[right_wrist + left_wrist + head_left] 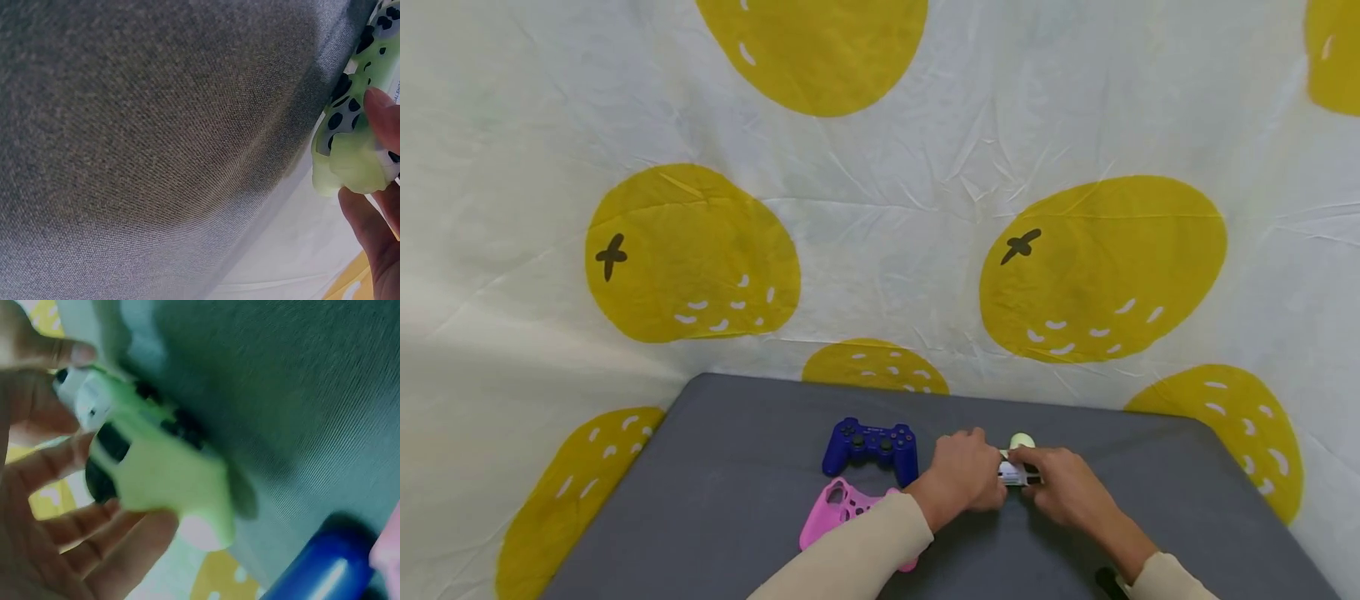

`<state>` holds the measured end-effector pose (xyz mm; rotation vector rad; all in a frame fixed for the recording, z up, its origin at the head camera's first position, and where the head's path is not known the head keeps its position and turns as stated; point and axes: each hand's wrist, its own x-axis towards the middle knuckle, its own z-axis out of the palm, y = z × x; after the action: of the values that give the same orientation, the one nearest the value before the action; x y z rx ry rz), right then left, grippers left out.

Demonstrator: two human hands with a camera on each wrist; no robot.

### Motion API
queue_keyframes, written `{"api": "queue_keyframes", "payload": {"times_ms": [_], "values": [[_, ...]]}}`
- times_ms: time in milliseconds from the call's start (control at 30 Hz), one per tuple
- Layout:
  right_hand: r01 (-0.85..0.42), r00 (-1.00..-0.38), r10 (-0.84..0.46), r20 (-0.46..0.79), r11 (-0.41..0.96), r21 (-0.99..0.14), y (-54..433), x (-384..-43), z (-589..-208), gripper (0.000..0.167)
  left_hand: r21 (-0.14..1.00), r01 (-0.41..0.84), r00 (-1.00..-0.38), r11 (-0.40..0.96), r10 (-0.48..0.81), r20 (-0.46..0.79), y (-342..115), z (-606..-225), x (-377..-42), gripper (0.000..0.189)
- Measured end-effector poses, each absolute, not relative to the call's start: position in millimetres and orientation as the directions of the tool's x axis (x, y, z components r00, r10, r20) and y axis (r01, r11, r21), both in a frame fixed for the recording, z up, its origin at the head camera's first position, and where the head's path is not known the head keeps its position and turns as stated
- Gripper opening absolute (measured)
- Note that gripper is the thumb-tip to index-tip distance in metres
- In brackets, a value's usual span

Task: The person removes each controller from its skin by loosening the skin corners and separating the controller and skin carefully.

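Between my hands, over the table, is a white game controller [1011, 473] partly covered by a pale green silicone skin [175, 475]. Dark button openings show in the skin, and the controller's white body [94, 397] is bare at one end. My left hand [966, 471] holds the skin-covered side, fingers curled round a grip. My right hand [1063, 487] pinches the other side; in the right wrist view its thumb [384, 119] lies on the green skin and fingers sit beneath the grip. The hands hide much of the controller.
A blue game controller [871, 446] lies left of my hands. In front of it, a pink silicone controller skin [831, 517] is partly behind my left sleeve. A dark object [1108, 583] shows by my right wrist. The grey table [715, 483] meets a fruit-patterned cloth [887, 250].
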<state>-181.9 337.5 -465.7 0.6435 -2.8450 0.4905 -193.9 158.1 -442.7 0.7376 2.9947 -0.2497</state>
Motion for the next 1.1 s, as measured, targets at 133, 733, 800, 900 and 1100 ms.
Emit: {"api": "queue_keyframes", "payload": {"times_ms": [133,733,800,900,1100], "values": [[-0.450,-0.886,-0.388,0.253,0.850,-0.272,336,-181,-467,0.045,-0.216,0.486,-0.873,0.847,0.459,-0.166,161,-435,-193,0.027],[-0.378,-0.926,-0.354,0.135,0.876,-0.299,332,-183,-461,0.038,-0.028,0.626,-0.767,0.779,0.608,-0.204,125,-432,-215,0.025],[-0.364,-0.932,-0.342,0.125,0.880,-0.305,332,-182,-461,0.038,0.043,0.623,-0.761,0.781,0.618,-0.198,119,-432,-217,0.026],[-0.353,-0.936,-0.329,0.127,0.884,-0.308,331,-181,-459,0.037,0.124,0.617,-0.755,0.777,0.629,-0.187,111,-434,-221,0.031],[-0.384,-0.922,-0.350,0.163,0.881,-0.276,329,-182,-459,0.036,0.187,0.621,-0.749,0.761,0.647,-0.144,100,-439,-226,0.039]]}}
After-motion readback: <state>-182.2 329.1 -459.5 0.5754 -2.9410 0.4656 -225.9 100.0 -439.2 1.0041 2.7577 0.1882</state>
